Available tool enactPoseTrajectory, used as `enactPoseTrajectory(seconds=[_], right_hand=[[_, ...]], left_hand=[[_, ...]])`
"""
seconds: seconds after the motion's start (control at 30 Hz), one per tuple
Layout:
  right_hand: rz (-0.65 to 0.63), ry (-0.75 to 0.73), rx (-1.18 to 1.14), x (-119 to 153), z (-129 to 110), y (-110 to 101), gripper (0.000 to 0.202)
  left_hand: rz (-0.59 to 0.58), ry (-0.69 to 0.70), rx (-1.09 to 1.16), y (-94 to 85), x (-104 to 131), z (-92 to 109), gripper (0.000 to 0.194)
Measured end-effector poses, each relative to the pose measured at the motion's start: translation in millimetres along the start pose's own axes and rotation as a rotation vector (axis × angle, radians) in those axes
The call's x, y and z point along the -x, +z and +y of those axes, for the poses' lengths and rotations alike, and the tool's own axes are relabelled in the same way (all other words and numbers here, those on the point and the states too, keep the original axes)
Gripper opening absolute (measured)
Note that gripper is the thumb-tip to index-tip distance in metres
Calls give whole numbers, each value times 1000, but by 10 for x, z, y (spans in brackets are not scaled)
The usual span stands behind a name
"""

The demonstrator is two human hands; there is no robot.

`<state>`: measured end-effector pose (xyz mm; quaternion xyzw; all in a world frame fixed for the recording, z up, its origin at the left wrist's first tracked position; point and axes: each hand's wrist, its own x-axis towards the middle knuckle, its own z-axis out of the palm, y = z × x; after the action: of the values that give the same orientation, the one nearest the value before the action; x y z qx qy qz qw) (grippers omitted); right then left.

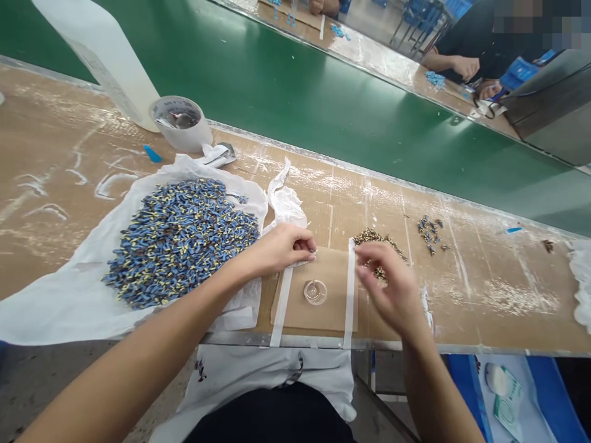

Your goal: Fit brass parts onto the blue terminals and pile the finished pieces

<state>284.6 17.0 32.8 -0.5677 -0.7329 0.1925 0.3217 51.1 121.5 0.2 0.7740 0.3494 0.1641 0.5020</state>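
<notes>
My left hand (289,249) is closed in a pinch above the top edge of a cardboard pad (332,314); whatever its fingertips hold is too small to make out. My right hand (390,280) has thumb and fingers apart, over the near side of a pile of tiny brass-and-dark parts (372,235) and partly hiding it. Between the hands, a small clear round dish (315,293) rests on the pad, which has white tape strips along both sides. Left of my left hand, a large heap of small blue, yellow and dark pieces (184,240) lies on a white sheet (55,307).
Behind the sheet stand a wide tape roll (180,126) and a curling translucent strip (111,61). Crumpled white paper (286,203) lies near my left hand. A small cluster of parts (429,231) is at right. Beyond the green belt (295,86), a person works at another bench.
</notes>
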Motion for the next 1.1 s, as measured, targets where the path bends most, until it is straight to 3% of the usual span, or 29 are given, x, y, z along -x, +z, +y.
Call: enactPoseTrajectory(seconds=[0.07,0.13,0.3,0.47,0.8,0.97,1.1], right_hand=[[101,93,130,-227,215,-220,15],[39,170,212,-436,439,-375,14],[-111,201,287,-641,770,-347,14],[-150,136,314,-608,834,-199,22],[-128,200,545,-608,834,-123,13],[-111,192,459,-567,861,-133,9],[0,164,319,-560,849,-201,14]], left_hand=[[6,-8,-8,-6,-5,11,9],[4,-21,-17,-14,-9,14,11],[-11,-24,-61,-34,-4,-10,14],[-10,-19,-61,-33,-7,-26,15],[-9,-64,-32,-34,-10,-3,13],[9,-64,-19,-26,-1,21,12],[28,-51,1,-10,6,14,13]])
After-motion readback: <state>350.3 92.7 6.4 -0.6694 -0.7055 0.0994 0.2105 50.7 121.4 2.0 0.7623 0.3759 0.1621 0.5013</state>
